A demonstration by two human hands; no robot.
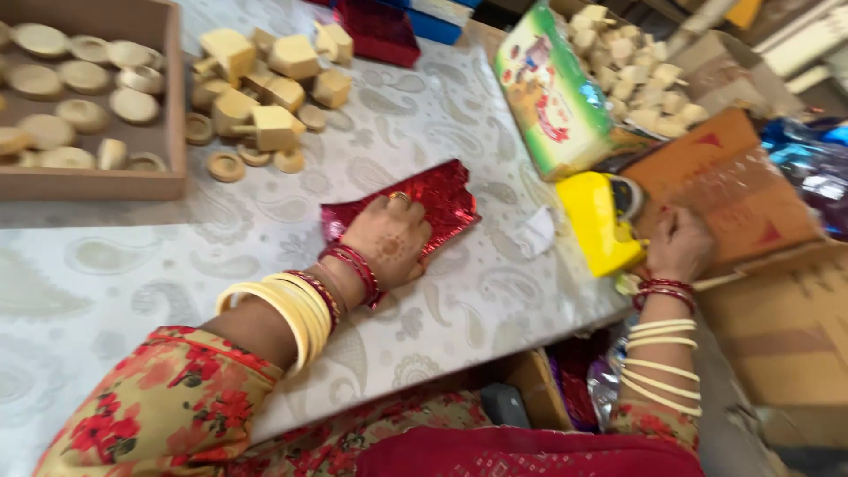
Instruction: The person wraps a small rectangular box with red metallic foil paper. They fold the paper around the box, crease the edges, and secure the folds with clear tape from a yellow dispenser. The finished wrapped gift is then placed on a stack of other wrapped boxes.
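Note:
My left hand lies palm down on a shiny red piece of foil paper on the table, fingers curled over its middle. My right hand is off the table's right edge, closed around the lower end of a yellow tape dispenser. The dispenser leans against an orange-brown cardboard sheet. A small white scrap lies on the table between the foil and the dispenser. Both wrists carry red and cream bangles.
The table has a pale paisley-patterned cover. A brown tray of round wooden discs stands at the far left. Wooden blocks and rings lie beside it. A green printed box, more wooden pieces and cardboard boxes fill the right.

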